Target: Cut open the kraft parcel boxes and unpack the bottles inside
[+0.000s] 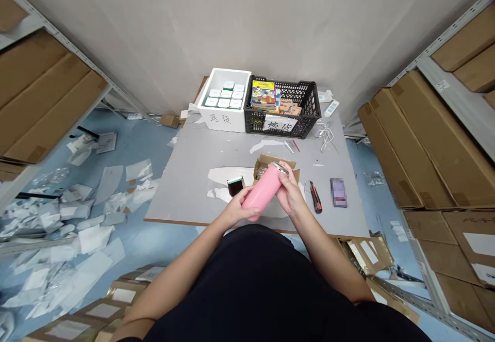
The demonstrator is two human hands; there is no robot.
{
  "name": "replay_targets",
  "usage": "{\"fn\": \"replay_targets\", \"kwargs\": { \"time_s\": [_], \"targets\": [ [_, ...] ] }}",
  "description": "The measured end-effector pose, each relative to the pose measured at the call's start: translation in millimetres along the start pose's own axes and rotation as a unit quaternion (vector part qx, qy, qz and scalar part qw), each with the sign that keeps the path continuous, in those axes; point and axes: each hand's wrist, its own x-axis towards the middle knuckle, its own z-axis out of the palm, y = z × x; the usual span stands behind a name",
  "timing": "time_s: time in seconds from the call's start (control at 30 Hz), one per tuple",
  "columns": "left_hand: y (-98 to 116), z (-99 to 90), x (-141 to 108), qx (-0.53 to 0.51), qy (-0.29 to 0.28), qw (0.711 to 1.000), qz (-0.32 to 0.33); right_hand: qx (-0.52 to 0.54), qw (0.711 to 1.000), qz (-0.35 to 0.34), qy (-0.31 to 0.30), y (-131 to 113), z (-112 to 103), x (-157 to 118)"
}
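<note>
From my end, the largest thing is the grey tabletop, with the black plastic lattice crate and the white rectangular foam bin side by side at its far edge. I would work well short of both.

The small brown open cardboard box lies just beyond the grip, so I would lift the held piece's upper end over its flaps before turning it.

That piece, the smooth pink cylindrical tumbler, is held tilted above the near part of the table. I judge its wall slick, so I'd want steady, even pressure and slow rotation, with one hand firm whenever the other shifts.

My left hand is curled part-closed around the lower body, thumb along the side. My right hand is partly closed at the upper end, its fingers beside the silver round metal rim. I cannot tell how hard either one presses.

To the left sits the small black box with a pale top; I would swing the base clear of it. The red-and-black utility knife lies to the right, so I'd give my right forearm room there.
</note>
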Motion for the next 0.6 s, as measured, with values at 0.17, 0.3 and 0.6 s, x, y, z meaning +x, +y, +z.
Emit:
{"fn": "replay_targets", "kwargs": {
  "time_s": [0.17,0.3,0.6],
  "targets": [
    [-10.0,-12.1,-1.2,-0.255,-0.193,0.941,-0.108,-0.057,0.987,0.021,-0.148,-15.8,-0.9,2.1],
    [-18.6,-12.1,1.6,-0.151,-0.102,0.982,-0.055,-0.055,0.995,-0.014,-0.078,4.8,12.0,4.5],
    [-32.3,-27.6,-14.4,-0.129,-0.066,0.988,-0.059,-0.091,0.990,0.034,-0.103,13.8,14.9,-8.7]
  ]
}}
